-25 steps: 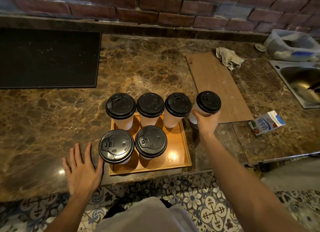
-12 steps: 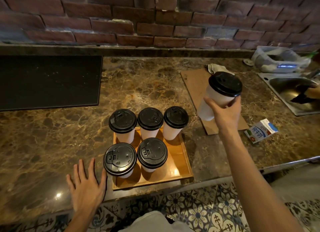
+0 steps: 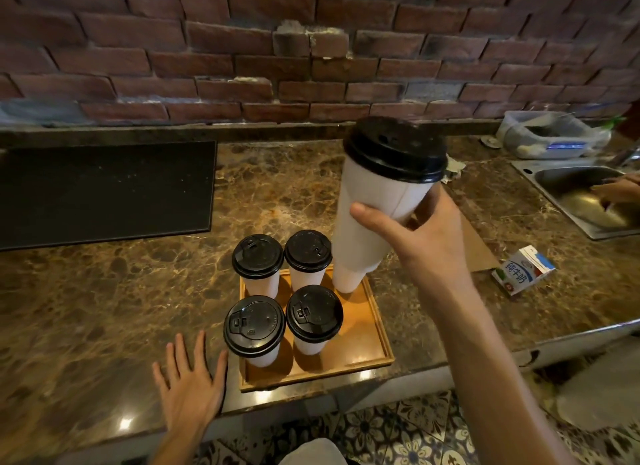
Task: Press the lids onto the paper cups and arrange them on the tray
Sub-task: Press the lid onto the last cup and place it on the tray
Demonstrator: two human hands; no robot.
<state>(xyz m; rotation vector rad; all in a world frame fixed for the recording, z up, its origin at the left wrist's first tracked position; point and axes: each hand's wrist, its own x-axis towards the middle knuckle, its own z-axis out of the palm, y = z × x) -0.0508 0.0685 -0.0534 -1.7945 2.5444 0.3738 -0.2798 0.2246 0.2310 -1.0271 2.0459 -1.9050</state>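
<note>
A wooden tray (image 3: 363,343) sits at the counter's front edge with several white paper cups under black lids, among them a back left cup (image 3: 258,256) and a front right cup (image 3: 314,314). My right hand (image 3: 426,242) grips another lidded cup (image 3: 374,204) by its side, raised and tilted in the air over the tray's back right corner. It hides whatever stands in that corner. My left hand (image 3: 190,385) lies flat on the counter just left of the tray, fingers spread, holding nothing.
A black mat (image 3: 104,190) covers the counter at the left. Right of the tray lie a wooden board (image 3: 478,249) and a milk carton (image 3: 523,270). A sink (image 3: 581,197) at far right has another person's hand (image 3: 620,189) in it. A brick wall stands behind.
My right hand has lifted the lidded cup off the counter beside the tray, up and leftward over the tray's back right corner. My left hand has stayed put.
</note>
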